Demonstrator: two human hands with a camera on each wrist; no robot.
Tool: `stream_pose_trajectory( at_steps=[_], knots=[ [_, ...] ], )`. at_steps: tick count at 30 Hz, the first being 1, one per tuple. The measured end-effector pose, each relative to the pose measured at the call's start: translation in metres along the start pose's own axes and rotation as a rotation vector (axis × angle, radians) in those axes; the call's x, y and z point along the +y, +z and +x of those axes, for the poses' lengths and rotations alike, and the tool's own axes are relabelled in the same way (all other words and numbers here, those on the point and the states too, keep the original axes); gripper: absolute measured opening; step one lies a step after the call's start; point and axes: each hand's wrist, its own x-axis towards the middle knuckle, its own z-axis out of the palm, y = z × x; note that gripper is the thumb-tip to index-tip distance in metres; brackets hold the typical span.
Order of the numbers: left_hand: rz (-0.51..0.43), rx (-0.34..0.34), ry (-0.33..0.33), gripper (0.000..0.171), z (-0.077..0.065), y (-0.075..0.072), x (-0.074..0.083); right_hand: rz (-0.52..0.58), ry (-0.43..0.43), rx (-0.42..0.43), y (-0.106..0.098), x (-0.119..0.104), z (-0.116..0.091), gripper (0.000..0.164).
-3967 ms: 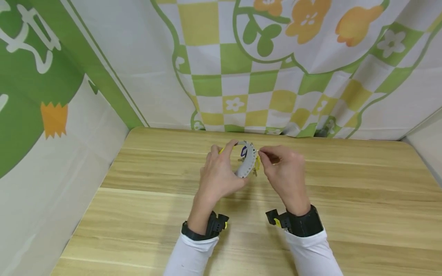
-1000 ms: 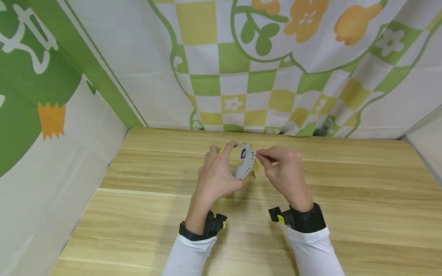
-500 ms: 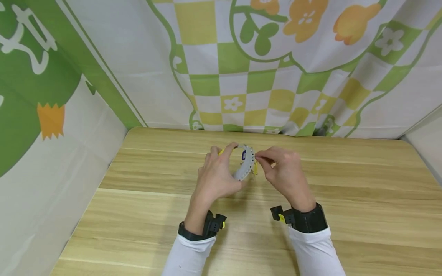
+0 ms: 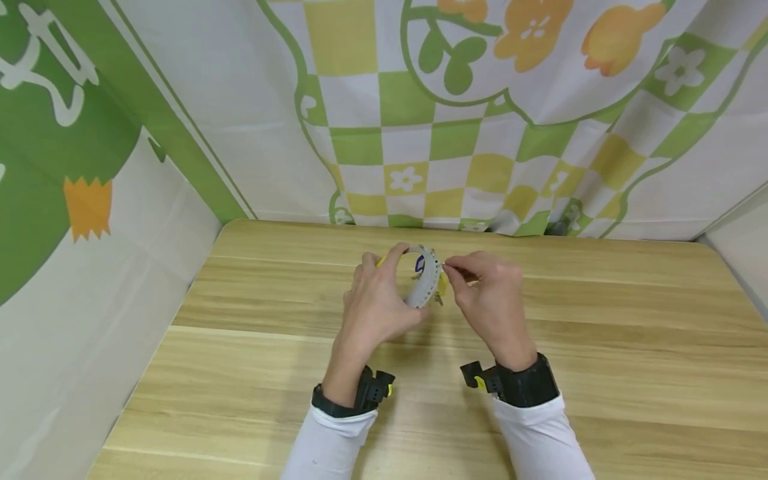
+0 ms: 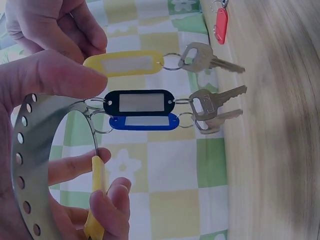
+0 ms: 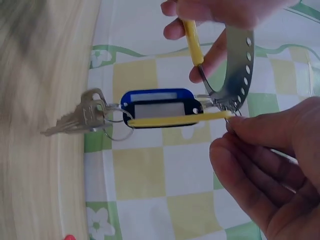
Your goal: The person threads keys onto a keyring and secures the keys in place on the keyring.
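Observation:
My left hand [image 4: 378,293] holds a grey metal hoop [image 4: 427,285], a wide band with a row of holes that narrows to a rod with a yellow grip [image 5: 98,175]. Thumb and fingers span it, above the table. A black key tag [image 5: 116,103] and a blue key tag [image 5: 145,121] hang from the hoop by small wire rings, each carrying a key. At the band's holes, my right hand [image 4: 492,293] pinches the wire ring [image 6: 229,120] of a yellow key tag [image 6: 175,120], whose key [image 5: 200,57] dangles below. The fingertips partly hide that ring.
A red key tag [image 5: 221,24] lies on the wooden table [image 4: 240,373], at the edge of the left wrist view. A patterned curtain [image 4: 408,140] hangs behind the table, and a white and green cloth [image 4: 138,213] covers the left side.
Compared with four seconds ago, my right fingertips are closer to the band's holes. The tags swing a little, and both hands shift slightly. My left hand keeps its hold on the hoop.

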Motion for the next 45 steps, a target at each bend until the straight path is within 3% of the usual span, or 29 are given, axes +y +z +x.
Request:
stream_pose_trajectory(
  at_steps=[20, 26, 36, 45],
  knots=[
    [0.065, -0.039, 0.069, 0.097, -0.002, -0.004, -0.006, 0.039, -0.110, -0.157, -0.007, 0.007, 0.003, 0.008],
    [0.023, -0.025, 0.032, 0.098, -0.001, -0.004, -0.005, 0.031, -0.078, -0.098, -0.003, 0.004, 0.002, 0.008],
    [0.006, 0.017, -0.023, 0.095, -0.001, -0.003, 0.000, 0.018, 0.007, 0.079, 0.005, -0.005, 0.001, 0.007],
    [0.022, 0.022, -0.012, 0.097, -0.002, -0.003, 0.002, -0.044, -0.029, 0.042, 0.004, -0.007, 0.002, 0.005]
  ],
)
